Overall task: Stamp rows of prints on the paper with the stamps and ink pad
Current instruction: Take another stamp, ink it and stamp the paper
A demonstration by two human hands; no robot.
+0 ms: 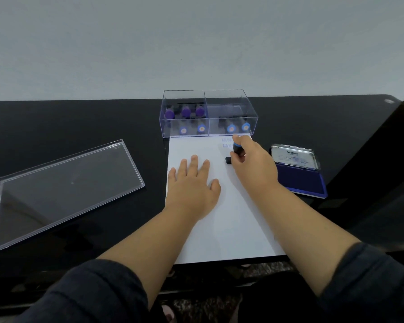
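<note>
A: We've got the left hand lying flat on the white paper, fingers straight and spread, pinning the sheet to the black worktop

B: And our right hand is curled tight round a stamp, dark handle, blue band at the top, its black base down on the paper at about one o'clock from the left hand

A: Just past it, at twelve o'clock, we can read two blue prints, partly hidden behind the stamp

B: The ink pad sits open at three o'clock from the stamp, lid tipped up, blue pad showing

A: At the far edge of the paper stands the clear box with purple and blue stamps inside; its clear lid lies at nine o'clock, well apart from the sheet
</note>
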